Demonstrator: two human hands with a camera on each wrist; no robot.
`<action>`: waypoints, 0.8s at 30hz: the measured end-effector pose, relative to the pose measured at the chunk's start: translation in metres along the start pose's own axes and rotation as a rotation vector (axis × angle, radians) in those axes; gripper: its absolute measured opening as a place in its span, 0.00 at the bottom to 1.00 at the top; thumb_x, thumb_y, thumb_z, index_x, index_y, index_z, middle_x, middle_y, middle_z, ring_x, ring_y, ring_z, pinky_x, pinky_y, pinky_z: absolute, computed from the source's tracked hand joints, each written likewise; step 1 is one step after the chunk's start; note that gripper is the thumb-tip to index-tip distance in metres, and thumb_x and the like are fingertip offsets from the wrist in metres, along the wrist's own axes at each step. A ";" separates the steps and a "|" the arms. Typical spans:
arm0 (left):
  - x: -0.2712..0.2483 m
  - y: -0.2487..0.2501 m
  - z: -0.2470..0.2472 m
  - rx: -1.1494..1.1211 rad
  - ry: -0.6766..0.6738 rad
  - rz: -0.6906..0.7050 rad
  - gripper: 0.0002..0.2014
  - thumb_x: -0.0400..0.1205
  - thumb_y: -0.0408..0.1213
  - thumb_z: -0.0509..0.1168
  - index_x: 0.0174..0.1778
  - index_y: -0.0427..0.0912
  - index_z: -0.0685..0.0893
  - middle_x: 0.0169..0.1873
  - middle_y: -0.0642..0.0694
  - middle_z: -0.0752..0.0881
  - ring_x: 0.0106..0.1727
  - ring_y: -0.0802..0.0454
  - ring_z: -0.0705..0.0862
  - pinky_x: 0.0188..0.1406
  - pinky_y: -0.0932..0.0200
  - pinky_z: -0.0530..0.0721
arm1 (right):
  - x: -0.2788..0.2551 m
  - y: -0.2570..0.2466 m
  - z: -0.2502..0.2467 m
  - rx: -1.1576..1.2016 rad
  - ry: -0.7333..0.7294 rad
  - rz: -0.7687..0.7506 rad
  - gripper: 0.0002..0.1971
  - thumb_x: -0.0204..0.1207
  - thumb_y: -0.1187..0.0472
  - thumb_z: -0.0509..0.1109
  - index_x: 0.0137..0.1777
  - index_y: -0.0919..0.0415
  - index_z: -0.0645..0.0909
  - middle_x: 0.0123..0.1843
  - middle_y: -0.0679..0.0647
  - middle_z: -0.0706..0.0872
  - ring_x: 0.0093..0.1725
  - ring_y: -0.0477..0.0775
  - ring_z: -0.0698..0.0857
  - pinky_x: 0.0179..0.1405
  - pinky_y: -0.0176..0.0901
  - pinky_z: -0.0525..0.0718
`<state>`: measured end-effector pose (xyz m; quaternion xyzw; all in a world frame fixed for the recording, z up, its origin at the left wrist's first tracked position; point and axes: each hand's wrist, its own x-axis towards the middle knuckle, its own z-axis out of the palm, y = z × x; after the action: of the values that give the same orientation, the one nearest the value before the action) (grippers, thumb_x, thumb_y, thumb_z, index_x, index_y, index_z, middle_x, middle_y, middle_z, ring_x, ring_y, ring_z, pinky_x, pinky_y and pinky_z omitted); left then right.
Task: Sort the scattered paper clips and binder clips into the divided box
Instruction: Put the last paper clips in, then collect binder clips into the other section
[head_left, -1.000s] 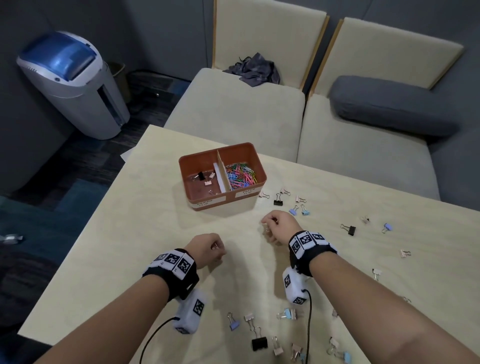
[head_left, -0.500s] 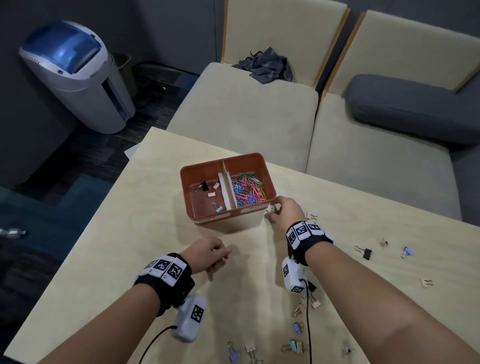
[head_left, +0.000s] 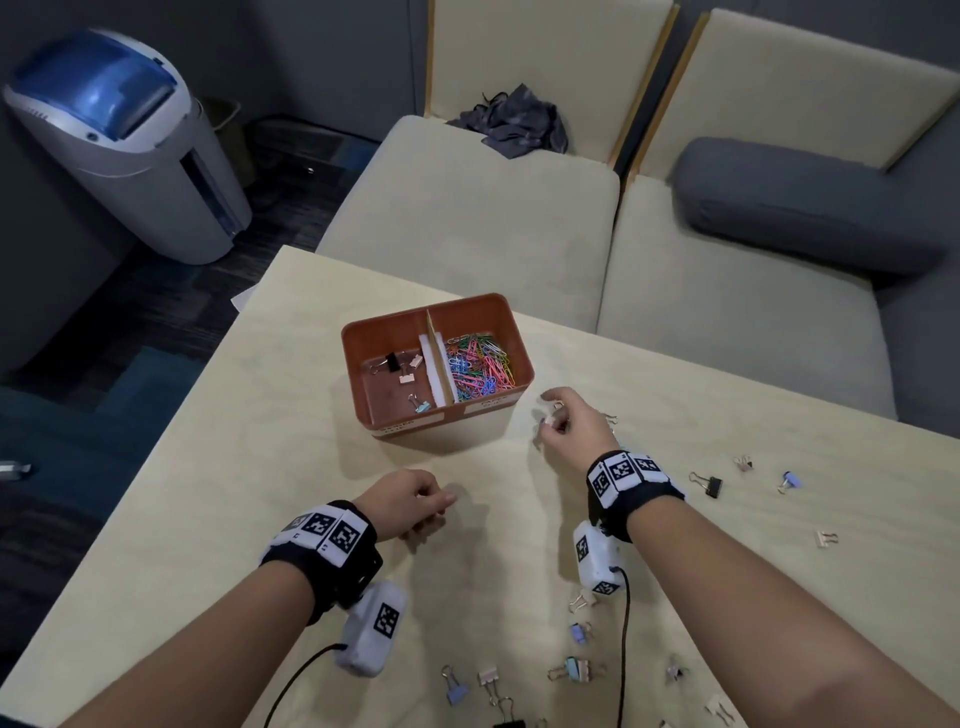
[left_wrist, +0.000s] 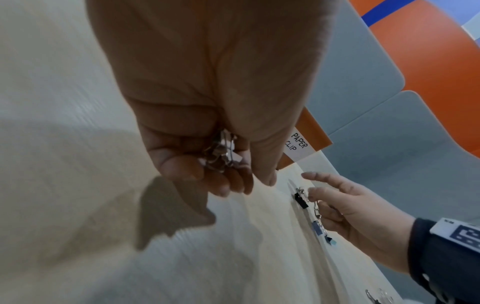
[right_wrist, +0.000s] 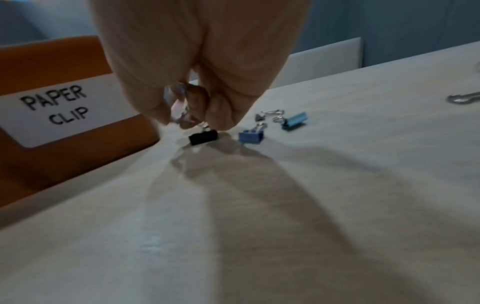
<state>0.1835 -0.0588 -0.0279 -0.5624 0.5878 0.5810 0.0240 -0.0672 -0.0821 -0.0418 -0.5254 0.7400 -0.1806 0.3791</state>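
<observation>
I am in the gathering step, working the binder clips lying to the right of the divided box (head_left: 395, 426). My right hand (head_left: 571, 428) sits low over the bench (head_left: 291, 415) just beside the box's paper-clip end, fingers curled round a pale clip or two already picked up, fingertips touching the wire handle of a black binder clip (right_wrist: 203, 137). A blue binder clip (right_wrist: 250, 136) and a teal binder clip (right_wrist: 294, 121) lie just beside it, not yet taken. My left hand (head_left: 410, 506) hovers nearer me, its grip closed around a small bunch of binder clips (left_wrist: 223, 152). In the box, the right compartment holds the coloured paper clips (head_left: 480, 366); the left one holds only a few binder clips. Next I judge I must pinch the black clip by its handle without spilling what I hold, then carry both handfuls to the left compartment. Many clips remain scattered.
</observation>
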 end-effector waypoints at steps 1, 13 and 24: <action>0.001 0.001 0.002 0.013 0.001 0.000 0.13 0.83 0.43 0.64 0.34 0.43 0.77 0.22 0.55 0.84 0.17 0.64 0.79 0.17 0.70 0.75 | 0.001 0.005 -0.004 -0.029 0.001 -0.013 0.13 0.76 0.68 0.63 0.57 0.56 0.82 0.48 0.57 0.87 0.47 0.54 0.85 0.48 0.39 0.81; 0.008 0.007 0.008 0.072 0.020 0.025 0.12 0.82 0.45 0.65 0.34 0.45 0.78 0.27 0.52 0.82 0.21 0.63 0.78 0.18 0.69 0.74 | 0.004 0.015 -0.010 -0.299 0.015 0.104 0.19 0.70 0.50 0.74 0.57 0.47 0.71 0.59 0.50 0.78 0.52 0.56 0.82 0.51 0.48 0.81; -0.004 0.008 -0.001 0.094 0.054 0.031 0.13 0.83 0.43 0.64 0.33 0.45 0.78 0.24 0.51 0.80 0.15 0.63 0.75 0.16 0.68 0.73 | 0.016 0.009 -0.006 -0.380 0.067 0.069 0.08 0.76 0.51 0.68 0.51 0.53 0.79 0.56 0.52 0.79 0.52 0.59 0.83 0.48 0.47 0.80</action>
<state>0.1797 -0.0594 -0.0195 -0.5671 0.6235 0.5376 0.0257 -0.0802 -0.0936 -0.0497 -0.5555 0.7907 -0.0418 0.2540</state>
